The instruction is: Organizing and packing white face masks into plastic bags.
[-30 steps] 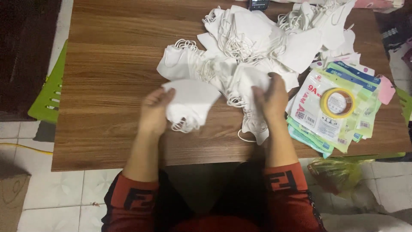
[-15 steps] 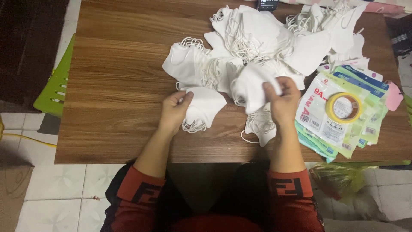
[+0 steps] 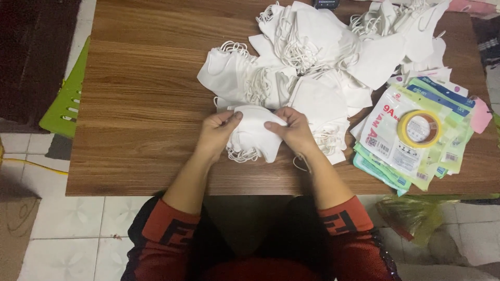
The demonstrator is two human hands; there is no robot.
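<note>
Both my hands hold a small stack of white face masks (image 3: 253, 134) just above the near part of the wooden table (image 3: 140, 104). My left hand (image 3: 216, 132) pinches the stack's left edge, and my right hand (image 3: 291, 130) pinches its right edge. The masks' ear loops hang below the stack. Behind it a big loose pile of white masks (image 3: 312, 57) spreads across the middle and far right of the table.
A fanned stack of printed green and blue plastic pouches (image 3: 411, 135) lies at the right, with a roll of yellow tape (image 3: 419, 128) on top. A green plastic chair (image 3: 65, 99) stands left of the table. A green bag (image 3: 411, 213) sits on the tiled floor.
My two hands have come together; the masks each held have been joined into one stack in front of me.
</note>
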